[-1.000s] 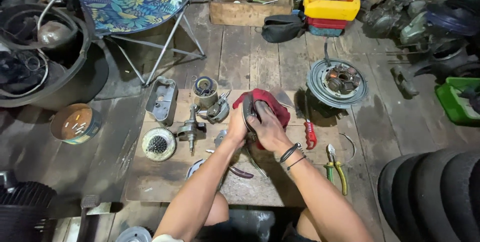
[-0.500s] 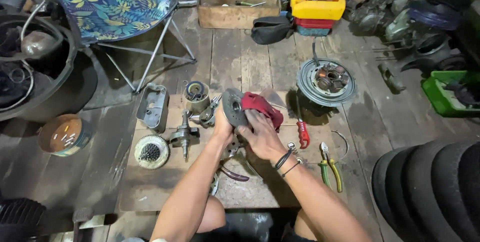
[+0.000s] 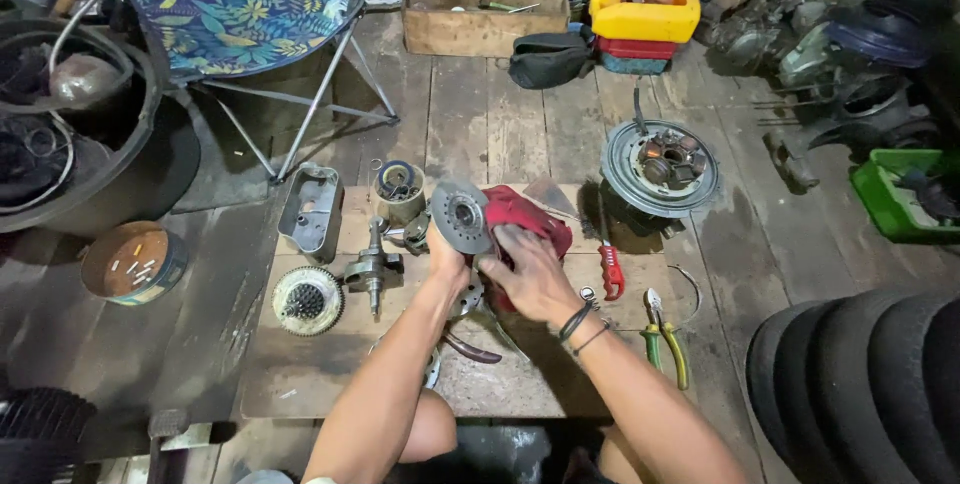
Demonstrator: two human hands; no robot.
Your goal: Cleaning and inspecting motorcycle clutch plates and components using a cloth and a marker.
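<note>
My left hand [image 3: 446,262] grips a round grey metal disc [image 3: 461,214] by its lower edge and holds it tilted upright above a wooden board [image 3: 330,379]. My right hand [image 3: 527,269] presses a red rag [image 3: 518,213] against the disc's right face. Dark bracelets circle my right wrist. Just left of the disc lie a crankshaft [image 3: 373,269], a toothed clutch wheel [image 3: 306,300] and a cylinder part [image 3: 399,188].
A red-handled tool [image 3: 611,271] and green-yellow pliers [image 3: 665,339] lie right of my hands. A stator plate [image 3: 661,166] sits farther right. A folding chair [image 3: 240,14], a wooden box [image 3: 465,17], a yellow bin [image 3: 644,6], tyres [image 3: 865,384] and a tin [image 3: 133,262] surround the board.
The disc has turned more upright in my left hand, its face now showing. My right hand with the rag has shifted to the disc's right side.
</note>
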